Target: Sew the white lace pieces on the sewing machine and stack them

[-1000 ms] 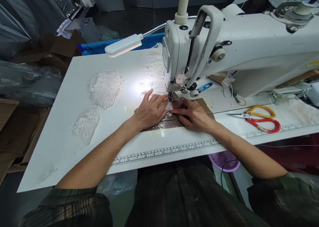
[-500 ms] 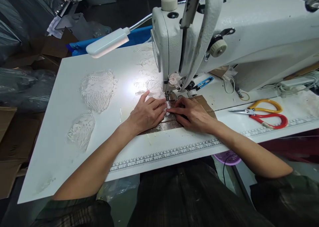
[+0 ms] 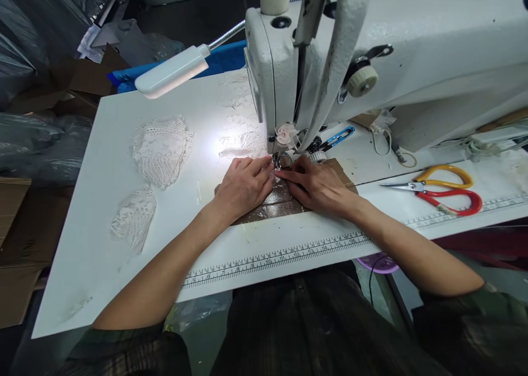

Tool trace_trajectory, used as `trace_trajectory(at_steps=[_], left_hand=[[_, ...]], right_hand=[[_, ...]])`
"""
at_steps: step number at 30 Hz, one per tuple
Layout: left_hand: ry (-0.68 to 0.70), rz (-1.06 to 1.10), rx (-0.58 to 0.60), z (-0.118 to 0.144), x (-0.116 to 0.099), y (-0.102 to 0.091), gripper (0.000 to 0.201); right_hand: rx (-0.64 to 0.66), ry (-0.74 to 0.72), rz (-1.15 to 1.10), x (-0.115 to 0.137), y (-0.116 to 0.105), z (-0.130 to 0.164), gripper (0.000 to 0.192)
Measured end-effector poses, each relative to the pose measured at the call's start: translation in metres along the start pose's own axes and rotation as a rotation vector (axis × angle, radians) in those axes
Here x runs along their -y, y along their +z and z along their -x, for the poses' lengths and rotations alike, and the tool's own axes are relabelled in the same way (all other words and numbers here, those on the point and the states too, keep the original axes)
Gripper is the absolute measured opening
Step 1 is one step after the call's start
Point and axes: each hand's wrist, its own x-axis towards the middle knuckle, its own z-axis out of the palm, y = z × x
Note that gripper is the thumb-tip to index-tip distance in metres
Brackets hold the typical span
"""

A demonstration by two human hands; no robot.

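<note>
Wide white tabletop [image 3: 124,238], glossy, with a printed black ruler strip [image 3: 272,255] running along its near edge. At centre, a brown glossy taped patch [image 3: 284,197] on the surface, just before the presser foot [image 3: 282,160] of a large white industrial sewing machine [image 3: 412,51] filling the far right. Left hand [image 3: 243,186] flat on that patch, fingers stretched and close together, pressing down a small white lace scrap [image 3: 273,173] right at the foot; not curled round anything. Right hand [image 3: 315,186] beside it, fingertips meeting the left ones at the foot, fingers long and nearly flat, pinning the same scrap; too small and hidden to tell more of the hold. Bright pool of light from a white gooseneck lamp [image 3: 173,75] on the far-left of the machine head, falling on more white lace trim [image 3: 241,137] behind the needle. Two loose white lace pieces further left: a larger one [image 3: 160,148] far, a smaller one [image 3: 132,216] nearer. On the right, yellow-handled scissors [image 3: 433,178] and red-handled scissors [image 3: 451,203] lying touching; blue thread snips [image 3: 338,137] under the machine arm. Beyond the table: brown cardboard boxes [image 3: 82,79], grey plastic-wrapped bundles [image 3: 37,139], a blue sheet [image 3: 223,57], dark floor. Purple plastic basket [image 3: 377,263] below the near edge.
</note>
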Motion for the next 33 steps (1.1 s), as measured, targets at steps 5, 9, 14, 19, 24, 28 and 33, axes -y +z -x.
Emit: trace_trajectory(at_steps=[5,9,14,19,24,28,33], left_hand=[[-0.068,0.003,-0.025,-0.001,-0.007,0.002,0.025],[-0.074,0.05,-0.095,0.001,0.0,-0.007,0.025],[0.155,0.275,-0.155,0.001,0.022,-0.017,0.014],[0.245,0.303,-0.132,0.001,0.023,-0.004,0.011],[0.097,0.368,-0.244,-0.001,0.013,0.002,0.013],[0.024,0.333,-0.253,0.0,0.011,0.0,0.013],[0.084,0.209,-0.136,0.001,0.013,0.003,0.016]], right_hand=[[-0.101,0.046,-0.176,-0.006,0.0,0.004,0.039],[-0.173,0.079,-0.239,-0.005,-0.004,0.005,0.036],[-0.176,0.111,-0.285,-0.004,-0.002,0.004,0.028],[-0.168,0.123,-0.277,-0.005,0.0,0.003,0.022],[-0.165,0.116,-0.263,-0.005,0.0,0.004,0.018],[-0.158,0.109,-0.237,-0.003,-0.002,0.005,0.018],[-0.176,0.097,-0.234,-0.002,-0.003,0.006,0.016]])
